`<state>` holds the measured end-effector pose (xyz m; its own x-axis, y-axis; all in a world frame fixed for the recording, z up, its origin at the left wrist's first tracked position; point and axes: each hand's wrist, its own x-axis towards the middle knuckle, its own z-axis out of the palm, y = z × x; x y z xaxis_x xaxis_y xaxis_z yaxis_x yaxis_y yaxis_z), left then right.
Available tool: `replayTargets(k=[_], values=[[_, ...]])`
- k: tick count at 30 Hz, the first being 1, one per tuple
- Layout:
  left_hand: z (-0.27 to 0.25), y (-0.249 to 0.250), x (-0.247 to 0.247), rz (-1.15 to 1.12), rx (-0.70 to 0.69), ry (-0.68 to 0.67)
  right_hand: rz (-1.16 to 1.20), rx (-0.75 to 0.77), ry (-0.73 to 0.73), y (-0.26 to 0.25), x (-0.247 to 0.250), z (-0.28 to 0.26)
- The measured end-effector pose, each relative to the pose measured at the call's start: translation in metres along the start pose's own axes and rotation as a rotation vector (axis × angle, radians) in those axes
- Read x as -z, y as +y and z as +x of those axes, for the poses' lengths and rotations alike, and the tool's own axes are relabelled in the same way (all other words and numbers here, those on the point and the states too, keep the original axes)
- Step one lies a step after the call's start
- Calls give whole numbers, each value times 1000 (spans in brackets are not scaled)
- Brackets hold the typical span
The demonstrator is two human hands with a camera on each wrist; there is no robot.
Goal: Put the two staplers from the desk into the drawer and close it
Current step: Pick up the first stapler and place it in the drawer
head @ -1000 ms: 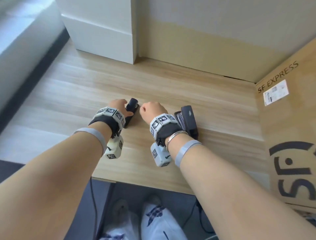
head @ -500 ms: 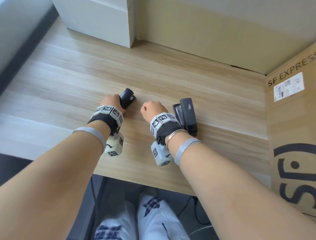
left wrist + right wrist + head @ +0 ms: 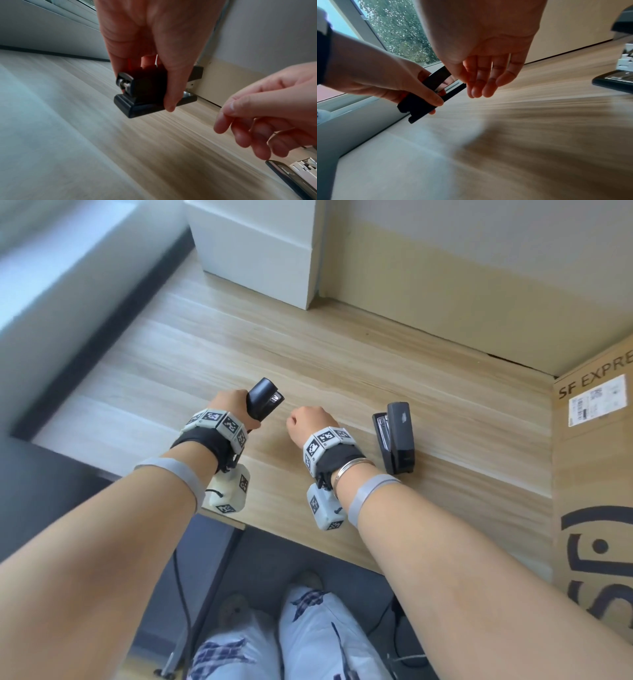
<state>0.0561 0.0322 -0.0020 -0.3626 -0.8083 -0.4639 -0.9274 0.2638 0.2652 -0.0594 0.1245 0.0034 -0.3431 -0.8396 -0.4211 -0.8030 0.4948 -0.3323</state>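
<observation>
Holding the small stapler (image 3: 263,402) by its hinge end in our left hand (image 3: 230,409) above the desk (image 3: 342,364), we judge it stiff and light, while our right hand (image 3: 308,424), loosely curled and empty, hovers left of the second stapler (image 3: 395,436).

Pale wood-grain desk top (image 3: 342,364), cream wall panel (image 3: 462,285) behind, white block cabinet (image 3: 257,251), window with green trees (image 3: 399,31), brown cardboard box (image 3: 592,491).
</observation>
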Motion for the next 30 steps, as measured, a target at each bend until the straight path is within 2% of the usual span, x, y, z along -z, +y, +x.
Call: replayTargets(k=[10, 18, 22, 26, 30], values=[[-64, -130, 14, -24, 100, 53, -29, 93, -39, -97, -71, -39], [-114, -252, 2, -124, 251, 66, -22, 188, 71, -157, -134, -56], [-126, -302, -19, -140, 331, 12, -75, 192, 138, -174, -159, -50], [-128, -333, -55, -119, 353, -47, -70, 155, 209, -184, -181, -39], [-113, -354, -98, -110, 369, -127, -84, 85, 194, -181, -206, -29]])
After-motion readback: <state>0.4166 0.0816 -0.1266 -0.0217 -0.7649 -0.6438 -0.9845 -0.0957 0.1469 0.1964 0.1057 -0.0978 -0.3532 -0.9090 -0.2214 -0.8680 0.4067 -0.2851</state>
